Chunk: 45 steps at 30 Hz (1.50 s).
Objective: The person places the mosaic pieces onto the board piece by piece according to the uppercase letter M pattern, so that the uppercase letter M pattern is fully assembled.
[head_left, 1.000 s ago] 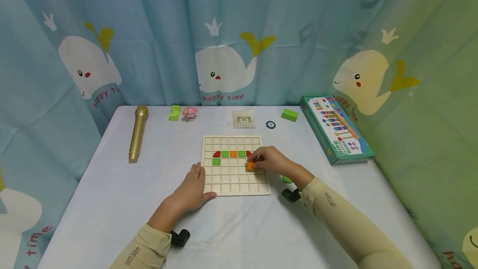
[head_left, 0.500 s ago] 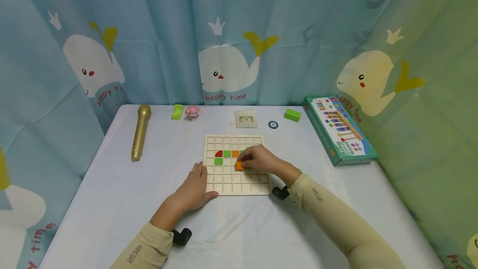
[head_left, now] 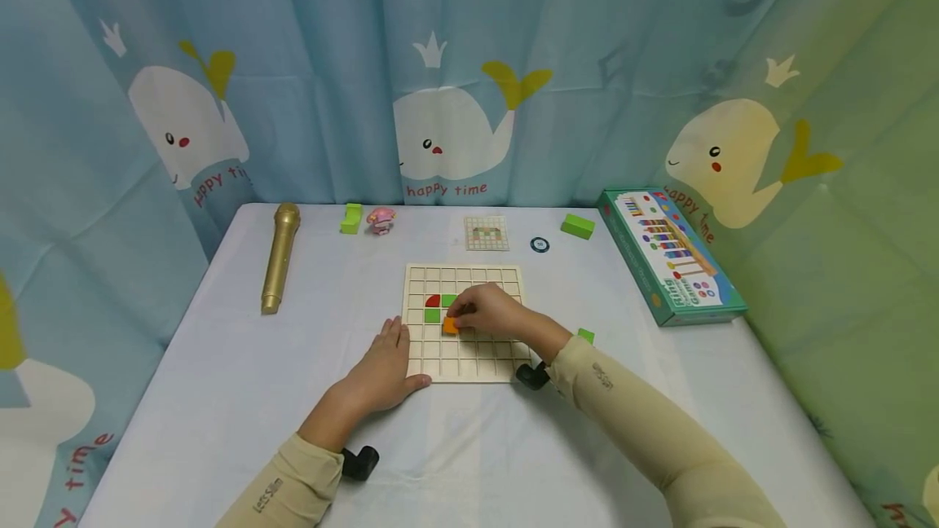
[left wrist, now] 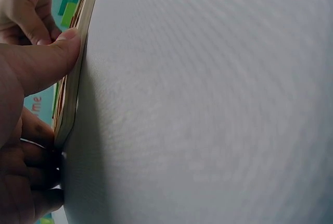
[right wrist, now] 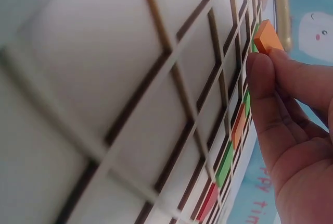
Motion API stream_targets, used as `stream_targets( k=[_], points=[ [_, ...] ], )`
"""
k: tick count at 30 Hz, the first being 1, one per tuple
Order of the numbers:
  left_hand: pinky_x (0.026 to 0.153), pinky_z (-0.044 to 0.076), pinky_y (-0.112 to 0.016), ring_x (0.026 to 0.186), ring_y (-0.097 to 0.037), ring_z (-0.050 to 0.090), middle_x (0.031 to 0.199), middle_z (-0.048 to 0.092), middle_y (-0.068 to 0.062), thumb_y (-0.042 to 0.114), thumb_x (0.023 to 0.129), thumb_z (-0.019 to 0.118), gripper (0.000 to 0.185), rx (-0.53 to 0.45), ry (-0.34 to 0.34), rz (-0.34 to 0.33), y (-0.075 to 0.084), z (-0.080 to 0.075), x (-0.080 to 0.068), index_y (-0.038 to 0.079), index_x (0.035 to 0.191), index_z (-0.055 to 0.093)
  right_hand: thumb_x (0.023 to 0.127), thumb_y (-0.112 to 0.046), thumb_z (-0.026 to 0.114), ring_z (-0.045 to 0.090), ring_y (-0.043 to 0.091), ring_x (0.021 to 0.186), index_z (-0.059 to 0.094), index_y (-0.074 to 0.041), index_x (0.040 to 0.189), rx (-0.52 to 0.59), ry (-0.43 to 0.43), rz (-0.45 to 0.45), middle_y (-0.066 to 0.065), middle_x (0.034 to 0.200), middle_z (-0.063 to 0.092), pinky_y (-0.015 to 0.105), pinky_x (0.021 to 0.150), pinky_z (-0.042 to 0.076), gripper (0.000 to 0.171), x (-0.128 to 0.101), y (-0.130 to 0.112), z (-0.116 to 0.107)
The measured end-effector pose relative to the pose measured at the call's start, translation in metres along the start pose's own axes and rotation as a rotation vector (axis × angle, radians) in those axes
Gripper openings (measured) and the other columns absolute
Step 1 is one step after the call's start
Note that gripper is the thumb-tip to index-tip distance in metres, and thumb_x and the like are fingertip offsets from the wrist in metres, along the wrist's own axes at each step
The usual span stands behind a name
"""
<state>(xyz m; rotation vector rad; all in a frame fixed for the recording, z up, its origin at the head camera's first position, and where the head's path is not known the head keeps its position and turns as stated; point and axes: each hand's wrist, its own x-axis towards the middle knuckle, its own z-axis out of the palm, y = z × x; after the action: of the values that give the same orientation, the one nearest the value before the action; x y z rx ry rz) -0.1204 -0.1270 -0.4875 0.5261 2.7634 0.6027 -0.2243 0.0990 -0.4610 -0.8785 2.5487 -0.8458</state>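
A wooden grid board (head_left: 469,365) lies in the middle of the white table. Its second row holds a red quarter-round tile (head_left: 433,301) and a green tile (head_left: 448,300); another green tile (head_left: 432,315) sits below them. My right hand (head_left: 484,312) pinches an orange square tile (head_left: 451,326) just over the board, right of that lower green tile. The right wrist view shows the orange tile (right wrist: 267,36) at my fingertips (right wrist: 260,73), above the grid. My left hand (head_left: 381,369) lies flat against the board's left edge, its thumb (left wrist: 47,62) pressing the rim.
A gold microphone (head_left: 279,255) lies at the left. Along the back are a green block (head_left: 351,217), a pink toy (head_left: 381,220), a small pattern card (head_left: 487,233), a round token (head_left: 540,244) and a green block (head_left: 577,226). A game box (head_left: 669,255) sits right; a green piece (head_left: 585,336) lies by my forearm.
My right hand has carried the orange tile leftward across the board, from the right columns to beside the lower green tile. The left hand has stayed in place.
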Motion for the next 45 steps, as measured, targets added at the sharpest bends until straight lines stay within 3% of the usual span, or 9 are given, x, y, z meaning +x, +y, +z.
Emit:
stream_targets(
  k=[11,27,45],
  points=[
    [0.12,0.02,-0.052,0.15,-0.045,0.01,0.16,0.013,-0.035,0.047,0.097,0.065,0.094,0.021,-0.024,-0.009,0.0,-0.001,0.001,-0.018,0.151,0.022,0.091,-0.01,0.076,0.065,0.01,0.089,0.079,-0.01,0.099,-0.018,-0.026,-0.019,-0.003,0.096,0.073,0.026,0.083,0.054,0.009,0.016,-0.011,0.013],
    [0.119,0.021,-0.052,0.15,-0.046,0.01,0.16,0.013,-0.035,0.045,0.097,0.064,0.092,0.023,-0.019,0.002,-0.001,-0.001,0.001,-0.018,0.15,0.023,0.091,-0.008,0.076,0.064,0.012,0.089,0.079,-0.009,0.094,-0.111,-0.02,-0.061,-0.001,0.094,0.072,0.025,0.082,0.054,0.005,0.02,-0.021,0.026],
    [0.119,0.022,-0.053,0.15,-0.047,0.011,0.159,0.015,-0.036,0.043,0.096,0.067,0.093,0.011,-0.013,-0.015,0.004,-0.002,-0.001,-0.019,0.15,0.023,0.09,-0.013,0.077,0.063,0.009,0.088,0.079,-0.012,0.096,-0.046,0.002,-0.002,-0.006,0.095,0.071,0.027,0.081,0.053,0.006,0.002,-0.011,0.011]
  ],
)
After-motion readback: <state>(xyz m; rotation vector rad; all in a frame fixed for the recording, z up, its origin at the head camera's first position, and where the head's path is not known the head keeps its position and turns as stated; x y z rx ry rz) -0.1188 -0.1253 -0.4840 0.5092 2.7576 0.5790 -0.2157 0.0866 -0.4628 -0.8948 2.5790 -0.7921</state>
